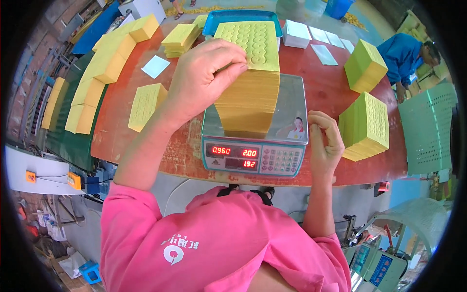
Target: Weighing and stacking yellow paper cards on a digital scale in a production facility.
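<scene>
A tall stack of yellow embossed paper [247, 102] stands on the metal pan of a digital scale [292, 107], whose red display is lit. My left hand [209, 73] is closed at the upper left edge of this stack, thumb and forefinger pinching at the top sheets. How many sheets lie between them I cannot make out. Beside the scale's right edge, my right hand [327, 141] is held with its fingers curled in, and nothing shows in it.
Two more yellow paper stacks [365, 126] stand on the red table [189, 151] to the right, smaller ones [146, 104] to the left. A blue tray [243, 15] and white cards [323, 54] lie behind. Yellow blocks [116, 53] line the left side. A person in blue [401, 56] bends at far right.
</scene>
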Demonstrator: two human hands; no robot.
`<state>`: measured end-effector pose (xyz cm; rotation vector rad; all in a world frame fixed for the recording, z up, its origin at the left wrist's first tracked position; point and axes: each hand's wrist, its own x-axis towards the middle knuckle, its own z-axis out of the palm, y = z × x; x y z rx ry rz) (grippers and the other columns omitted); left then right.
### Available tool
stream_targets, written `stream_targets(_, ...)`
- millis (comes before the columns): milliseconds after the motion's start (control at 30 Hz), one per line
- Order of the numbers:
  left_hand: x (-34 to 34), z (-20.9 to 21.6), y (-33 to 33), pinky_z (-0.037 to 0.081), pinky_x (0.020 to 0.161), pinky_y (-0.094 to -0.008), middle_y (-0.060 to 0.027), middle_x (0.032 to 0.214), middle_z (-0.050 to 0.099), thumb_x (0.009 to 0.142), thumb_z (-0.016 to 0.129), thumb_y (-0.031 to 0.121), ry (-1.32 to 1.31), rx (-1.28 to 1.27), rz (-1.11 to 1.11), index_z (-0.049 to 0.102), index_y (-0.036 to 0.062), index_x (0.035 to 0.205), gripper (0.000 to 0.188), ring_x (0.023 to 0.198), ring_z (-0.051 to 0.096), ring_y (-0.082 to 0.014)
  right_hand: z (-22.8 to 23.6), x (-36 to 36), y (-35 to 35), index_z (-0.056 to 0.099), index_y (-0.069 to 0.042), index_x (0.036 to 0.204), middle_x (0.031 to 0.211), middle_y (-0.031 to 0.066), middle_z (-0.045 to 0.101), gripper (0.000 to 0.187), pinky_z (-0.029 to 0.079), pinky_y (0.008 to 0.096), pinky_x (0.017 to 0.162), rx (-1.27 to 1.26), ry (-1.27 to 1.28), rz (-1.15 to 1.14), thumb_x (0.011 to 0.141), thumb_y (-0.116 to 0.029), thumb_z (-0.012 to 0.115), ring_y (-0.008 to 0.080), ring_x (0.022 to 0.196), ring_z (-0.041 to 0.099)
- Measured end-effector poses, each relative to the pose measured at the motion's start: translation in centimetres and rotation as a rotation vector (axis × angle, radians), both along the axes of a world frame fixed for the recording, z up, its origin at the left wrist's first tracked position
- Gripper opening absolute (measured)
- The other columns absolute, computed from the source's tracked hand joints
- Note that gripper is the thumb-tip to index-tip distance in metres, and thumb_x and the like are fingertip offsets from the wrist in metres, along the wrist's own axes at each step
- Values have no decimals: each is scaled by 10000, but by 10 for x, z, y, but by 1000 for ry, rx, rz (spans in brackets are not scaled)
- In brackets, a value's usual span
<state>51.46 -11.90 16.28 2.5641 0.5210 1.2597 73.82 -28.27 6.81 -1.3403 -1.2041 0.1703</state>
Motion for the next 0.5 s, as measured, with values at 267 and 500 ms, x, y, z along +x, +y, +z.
stream_targets(267, 5, 4, -4, 517, 706, -322, -108, 903, 686, 820, 676, -12, 2, 30, 41, 640, -7, 868, 60, 818, 664, -245, 6, 3, -1, 673, 21, 971, 1051, 88, 670, 140, 473, 218, 746, -23, 0, 13, 890, 98, 589, 100, 892, 592)
stream_targets(500, 32, 11, -58, 518, 841, -401, -103, 977, 668, 767, 677, -28, 29, 337, -1, 610, 18, 836, 106, 921, 656, -274, 26, 9, -8, 602, 42, 1168, 1057, 107, 656, 269, 510, 284, 800, -75, 687, 402, 1005, -136, 483, 132, 921, 631)
